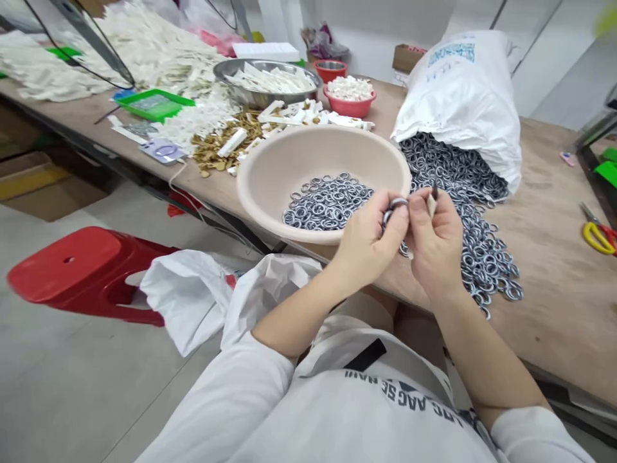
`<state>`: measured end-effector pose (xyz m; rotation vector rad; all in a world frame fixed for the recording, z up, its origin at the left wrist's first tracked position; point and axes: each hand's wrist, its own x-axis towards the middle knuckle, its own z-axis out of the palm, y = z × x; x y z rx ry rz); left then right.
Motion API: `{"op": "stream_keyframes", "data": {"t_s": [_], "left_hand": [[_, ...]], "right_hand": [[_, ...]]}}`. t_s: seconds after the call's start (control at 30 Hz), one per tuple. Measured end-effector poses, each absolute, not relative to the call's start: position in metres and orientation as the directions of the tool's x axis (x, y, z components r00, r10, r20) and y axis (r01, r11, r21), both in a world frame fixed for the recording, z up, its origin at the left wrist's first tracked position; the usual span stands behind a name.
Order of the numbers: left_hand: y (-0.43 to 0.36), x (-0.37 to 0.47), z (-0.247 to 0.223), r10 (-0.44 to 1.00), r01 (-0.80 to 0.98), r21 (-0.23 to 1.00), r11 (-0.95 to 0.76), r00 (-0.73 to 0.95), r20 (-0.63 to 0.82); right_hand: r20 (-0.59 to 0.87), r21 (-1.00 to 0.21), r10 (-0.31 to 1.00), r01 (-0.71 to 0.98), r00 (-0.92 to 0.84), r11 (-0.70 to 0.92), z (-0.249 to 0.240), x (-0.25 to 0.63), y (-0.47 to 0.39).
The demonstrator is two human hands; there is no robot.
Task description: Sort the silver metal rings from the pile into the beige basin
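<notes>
Brown worktable [554, 257] against pale walls [371, 32], left fingers [396, 222] clamped on dark ring [396, 204].

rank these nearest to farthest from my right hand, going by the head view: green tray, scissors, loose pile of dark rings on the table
From your right hand:
1. Loose pile of dark rings: right beside it, on its right
2. Scissors: farther right on the table
3. Green tray: far off to the left, beyond the beige basin

Dark capital lettering [405, 395] on white shirt [357, 424], not surely readable, blue square code [452, 54] and illegible print [436, 74] on white sack [465, 103]
</notes>
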<state>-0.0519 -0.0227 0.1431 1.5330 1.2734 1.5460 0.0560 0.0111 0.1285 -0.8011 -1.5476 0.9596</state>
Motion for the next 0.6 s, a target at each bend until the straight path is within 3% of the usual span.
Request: {"op": "stream_keyframes", "data": {"t_s": [0.1,0.2,0.3,0.4,0.5,0.6], "left_hand": [[-0.015,-0.091,0.159,0.852,0.706,0.671,-0.227,-0.191,0.488],[-0.009,-0.115,0.154,0.868,0.882,0.452,-0.129,-0.119,0.481],[-0.010,-0.111,0.143,0.820,0.890,0.404,-0.212,-0.062,0.568],[-0.014,-0.082,0.127,0.752,0.760,0.438,-0.480,0.099,0.651],[-0.005,-0.045,0.097,0.745,0.616,0.431,-0.659,0.456,0.487],[0.018,-0.024,0.061,0.863,0.792,0.360,-0.492,0.392,0.319]], "right_hand": [[0.509,-0.820,0.807,0.117,-0.299,0.560,0.137,0.038,0.043],[0.563,-0.754,0.810,0.297,-0.164,0.585,0.122,0.054,0.076],[0.615,-0.587,0.786,0.625,-0.070,0.514,0.099,0.092,0.095],[0.515,-0.425,0.851,0.831,-0.104,0.359,0.079,0.123,0.095],[0.402,-0.326,0.912,0.917,-0.087,0.231,0.063,0.137,0.087],[0.359,-0.287,0.924,0.926,-0.135,0.247,0.054,0.142,0.076]]}}
